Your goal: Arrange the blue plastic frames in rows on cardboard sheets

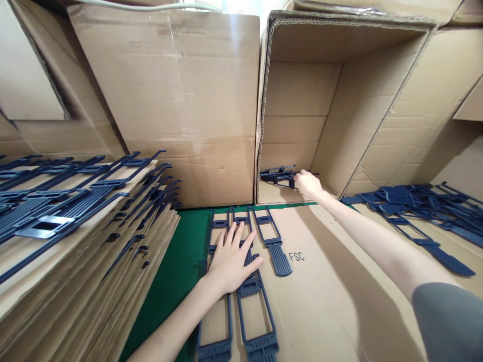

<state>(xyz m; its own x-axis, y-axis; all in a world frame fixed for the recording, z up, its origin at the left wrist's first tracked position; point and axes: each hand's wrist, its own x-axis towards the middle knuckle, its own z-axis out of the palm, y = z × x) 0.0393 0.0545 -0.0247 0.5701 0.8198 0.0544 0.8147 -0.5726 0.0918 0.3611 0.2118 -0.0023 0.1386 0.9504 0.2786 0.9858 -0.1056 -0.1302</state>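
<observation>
My left hand (231,261) lies with fingers spread over several dark blue plastic frames (252,286), which rest on a cardboard sheet (309,301). Just right of its fingertips is a single blue plastic frame (279,259) with a ribbed, rounded end. My right hand (308,185) reaches into the mouth of an open cardboard box (294,193) lying on its side. Its fingers are closed on a dark blue plastic part (290,181) by the box floor; more such parts (269,176) lie beside it. Exactly how many pieces it grips is hidden.
On the left rises a tall stack of cardboard sheets (124,281) layered with blue plastic frames (75,173), some jutting out. A loose pile of blue parts (407,201) lies at right. Behind stands another large carton (188,110). Green table surface (166,281) shows between stack and sheet.
</observation>
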